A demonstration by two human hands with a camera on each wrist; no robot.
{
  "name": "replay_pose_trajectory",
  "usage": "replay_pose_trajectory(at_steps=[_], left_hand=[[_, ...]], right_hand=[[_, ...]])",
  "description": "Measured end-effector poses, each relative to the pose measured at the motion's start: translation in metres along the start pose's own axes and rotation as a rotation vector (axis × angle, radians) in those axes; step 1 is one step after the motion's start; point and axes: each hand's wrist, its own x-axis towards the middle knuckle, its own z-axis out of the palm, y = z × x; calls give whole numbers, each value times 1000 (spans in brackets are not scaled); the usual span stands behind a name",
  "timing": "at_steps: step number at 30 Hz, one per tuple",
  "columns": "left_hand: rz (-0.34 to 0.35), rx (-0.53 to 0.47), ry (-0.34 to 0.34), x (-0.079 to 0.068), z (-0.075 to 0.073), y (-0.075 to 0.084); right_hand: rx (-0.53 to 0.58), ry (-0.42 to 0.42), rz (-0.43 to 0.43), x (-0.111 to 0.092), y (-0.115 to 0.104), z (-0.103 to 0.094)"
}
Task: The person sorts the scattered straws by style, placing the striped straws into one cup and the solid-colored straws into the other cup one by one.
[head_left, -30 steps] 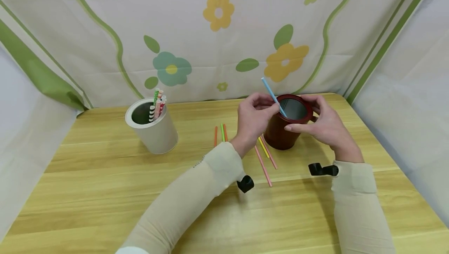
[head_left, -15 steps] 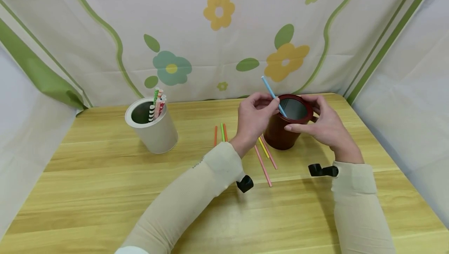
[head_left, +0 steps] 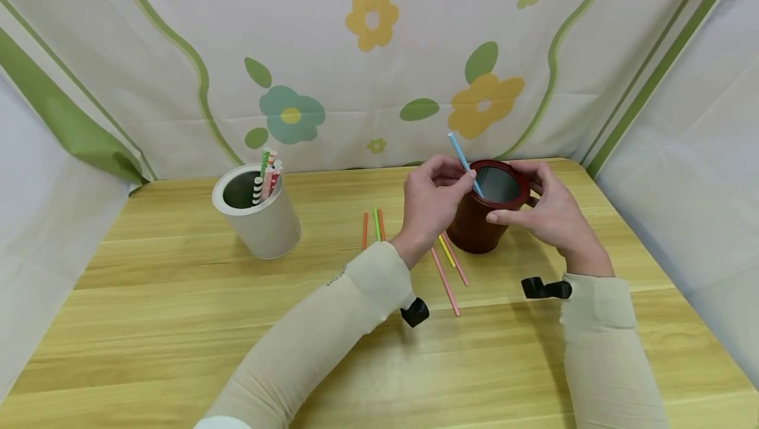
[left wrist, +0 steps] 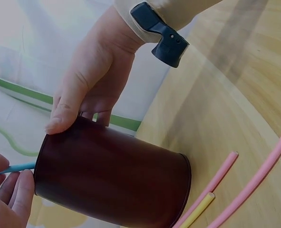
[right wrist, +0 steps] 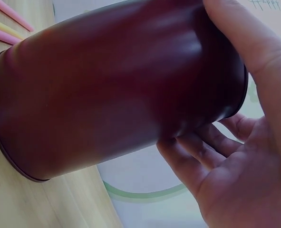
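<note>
My left hand (head_left: 433, 195) pinches a light blue straw (head_left: 459, 152) between thumb and fingers at the near-left rim of a dark reddish-brown cup (head_left: 477, 231). The straw leans up to the left, its lower end inside the cup's mouth. On the cup's right side, my right hand (head_left: 545, 208) holds it near the rim, thumb in front and fingers behind. In the right wrist view the thumb and curled fingers (right wrist: 183, 161) lie against the cup wall. The left wrist view shows the blue straw (left wrist: 19, 167) at the rim. The cup stands upright on the table.
Pink straws (head_left: 445, 282) and a yellow straw (head_left: 447, 251) lie beside the cup's base. Orange and green straws (head_left: 377, 225) lie left of them, partly behind the left wrist. A white canister (head_left: 269, 231) holding several patterned straws (head_left: 267, 182) stands at the left. A flowered cloth (head_left: 332, 73) hangs behind the table.
The blue straw's top end has shifted slightly to the right, standing a little steeper. My left hand has moved very slightly right with it; the right hand keeps its hold on the cup.
</note>
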Motion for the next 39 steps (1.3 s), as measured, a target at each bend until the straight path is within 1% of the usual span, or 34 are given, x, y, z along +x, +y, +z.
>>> replay_pose_trajectory(at_steps=[3, 5, 8, 13, 16, 20, 27, 29, 34, 39], left_hand=[[4, 9, 1, 0, 0, -1], [4, 6, 3, 0, 0, -1], [-1, 3, 4, 0, 0, 0], [-13, 0, -3, 0, 1, 0], [-10, 8, -7, -1, 1, 0], [-16, 5, 1, -1, 1, 0], [-42, -82, 9, -1, 3, 1], [-45, -85, 9, -1, 3, 1], [-38, -37, 6, -1, 2, 1], [6, 26, -6, -1, 1, 2]], right_hand=[[25, -8, -17, -1, 1, -1], [67, -16, -39, -2, 3, -1], [161, -35, -85, -2, 6, -4], [359, -92, -150, -1, 17, -10], [411, -113, -161, 0, 22, -12], [406, -112, -158, 2, 24, -12], [398, -103, -158, 2, 24, -11], [397, -102, -158, 2, 24, -11], [389, -101, -160, 2, 24, -10], [377, -101, -161, 1, 22, -10]])
